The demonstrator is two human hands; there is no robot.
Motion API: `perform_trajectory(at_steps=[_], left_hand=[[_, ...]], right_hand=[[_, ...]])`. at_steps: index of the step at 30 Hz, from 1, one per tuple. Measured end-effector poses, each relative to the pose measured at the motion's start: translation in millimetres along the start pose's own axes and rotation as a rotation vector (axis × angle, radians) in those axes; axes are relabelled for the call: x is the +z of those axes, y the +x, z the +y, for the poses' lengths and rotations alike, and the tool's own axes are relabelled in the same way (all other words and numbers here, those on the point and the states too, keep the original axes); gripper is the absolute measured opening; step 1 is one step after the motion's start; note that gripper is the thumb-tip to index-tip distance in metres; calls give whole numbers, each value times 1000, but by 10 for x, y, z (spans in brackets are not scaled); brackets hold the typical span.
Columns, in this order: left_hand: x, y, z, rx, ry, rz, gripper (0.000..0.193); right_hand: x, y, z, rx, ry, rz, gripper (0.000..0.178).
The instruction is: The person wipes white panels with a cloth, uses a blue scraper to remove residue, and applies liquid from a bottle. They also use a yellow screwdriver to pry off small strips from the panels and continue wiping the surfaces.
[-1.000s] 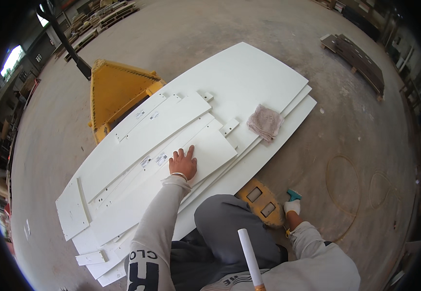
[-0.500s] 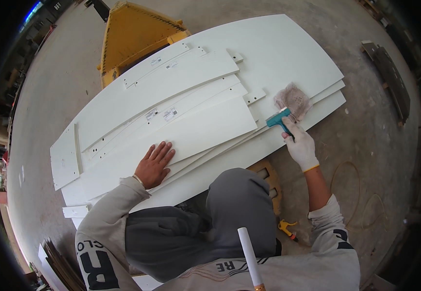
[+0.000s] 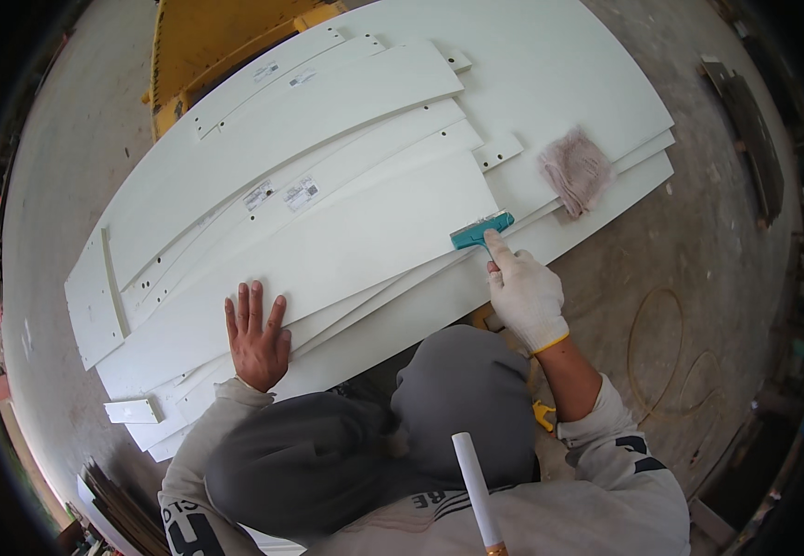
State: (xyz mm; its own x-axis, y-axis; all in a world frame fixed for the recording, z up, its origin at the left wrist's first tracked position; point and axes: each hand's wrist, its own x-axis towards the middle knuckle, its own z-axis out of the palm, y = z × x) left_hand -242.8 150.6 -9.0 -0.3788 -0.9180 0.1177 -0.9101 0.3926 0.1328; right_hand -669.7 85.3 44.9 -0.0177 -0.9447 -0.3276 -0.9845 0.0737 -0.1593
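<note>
My bare left hand (image 3: 259,345) lies flat with spread fingers on a white panel (image 3: 374,222), close to its near edge. A teal scraper (image 3: 481,230) with a wide metal blade is in my right hand (image 3: 526,295), which wears a white glove with a yellow cuff. Its blade end is at the right end of the same panel, one finger stretched along the tool. Whether the blade touches the surface I cannot tell. A crumpled pinkish cloth (image 3: 576,171) rests on the panels right of the scraper. Printed labels (image 3: 301,193) sit on the panels behind.
Several white panels of different lengths lie stacked, some with drilled holes. A yellow pallet jack (image 3: 207,46) stands behind them. On the floor at right are a thin hose (image 3: 632,352), a yellow air gun (image 3: 544,415) and dark boards (image 3: 745,139). A cigarette (image 3: 476,486) juts into view below.
My right hand has brought the scraper left, away from the cloth, to the panel's right end. My left hand has shifted left along the panel. The view has moved closer to the stack.
</note>
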Motion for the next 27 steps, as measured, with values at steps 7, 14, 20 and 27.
perform_trajectory(at_steps=[7,14,20,27], left_hand=[[0,29,-30,8,-27,4,69],[0,27,-57,-19,3,-8,71],[145,-135,247,-152,-55,-12,76],[250,-211,261,-127,-25,21,84]], right_hand=[[-220,733,-45,-18,-32,-12,50],[-408,1039,233,-244,-32,-2,46],[-667,1236,495,-451,-114,-50,47],[-815,1539,639,-648,-104,-109,47]])
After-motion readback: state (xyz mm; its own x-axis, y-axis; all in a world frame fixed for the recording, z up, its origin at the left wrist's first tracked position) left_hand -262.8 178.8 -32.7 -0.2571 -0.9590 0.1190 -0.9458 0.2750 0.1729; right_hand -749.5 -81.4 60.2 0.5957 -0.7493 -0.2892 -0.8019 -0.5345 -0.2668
